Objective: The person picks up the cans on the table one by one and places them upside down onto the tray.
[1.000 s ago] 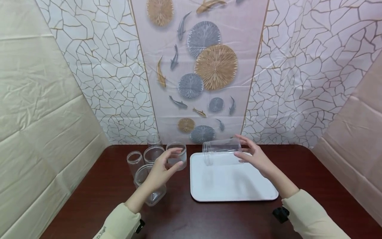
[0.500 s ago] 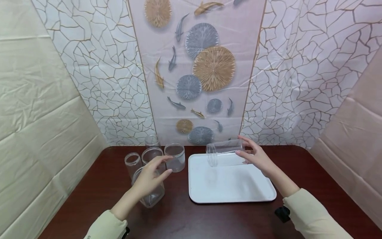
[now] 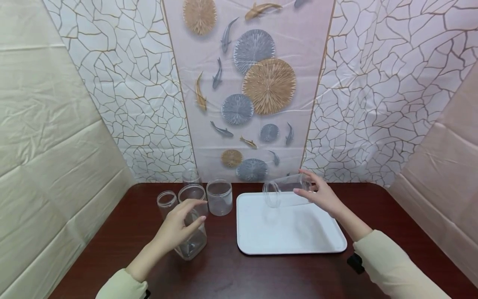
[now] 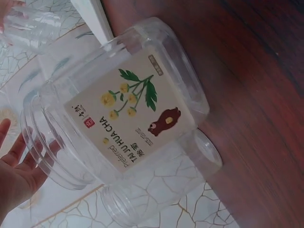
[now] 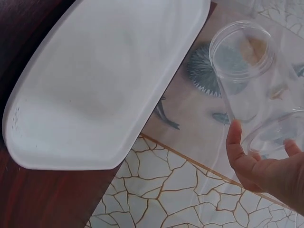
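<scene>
My right hand point(image 3: 324, 197) grips a clear cylindrical jar point(image 3: 286, 193) by its base end. The jar lies sideways in the air above the white tray point(image 3: 276, 234), its threaded mouth pointing left. In the right wrist view, fingers and thumb of the right hand point(image 5: 268, 173) curve round the base of the jar point(image 5: 244, 90). My left hand point(image 3: 172, 227), fingers spread, is at the mouth of a clear square jar point(image 3: 193, 248) standing on the table. The left wrist view shows this jar's chrysanthemum tea label point(image 4: 133, 111) and the left hand point(image 4: 19, 173) by its rim; contact is unclear.
Several clear jars stand on the left: a narrow one point(image 3: 166, 202), a wider one point(image 3: 192, 193), a short wide one point(image 3: 219, 201) and one at the back point(image 3: 191, 176). The dark red table point(image 3: 239, 274) ends at a patterned cloth backdrop point(image 3: 239, 137).
My left hand has moved left and toward me, from the short wide jar to the square jar. The held cylindrical jar has shifted slightly right, still in my right hand.
</scene>
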A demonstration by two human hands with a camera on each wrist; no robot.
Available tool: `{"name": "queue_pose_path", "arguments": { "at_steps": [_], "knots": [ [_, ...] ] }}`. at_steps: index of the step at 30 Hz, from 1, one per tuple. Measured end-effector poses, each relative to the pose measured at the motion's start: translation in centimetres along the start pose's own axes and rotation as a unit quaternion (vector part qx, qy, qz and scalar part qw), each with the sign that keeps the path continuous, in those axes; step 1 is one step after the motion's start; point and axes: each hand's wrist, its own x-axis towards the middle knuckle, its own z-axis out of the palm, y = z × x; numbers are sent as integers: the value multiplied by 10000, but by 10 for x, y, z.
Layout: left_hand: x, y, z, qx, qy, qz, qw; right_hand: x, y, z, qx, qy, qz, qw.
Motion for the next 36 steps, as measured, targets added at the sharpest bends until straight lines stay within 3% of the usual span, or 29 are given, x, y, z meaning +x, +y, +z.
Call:
{"name": "queue_pose_path", "arguments": {
  "at_steps": [10,17,20,36],
  "knots": [
    [-7,-3,2,444,32,286,9986,6,7,-1,-1265,387,-422,9903],
    [-9,-3,2,447,-40,163,9989,14,16,-4,-2230,797,-340,9710],
    [-10,-3,1,460,-90,177,9987,17,19,-8,-2356,867,-197,9678],
    [-21,-16,-12,610,61,150,9980,29,30,-19,-2270,707,25,9713]
  ]
}}
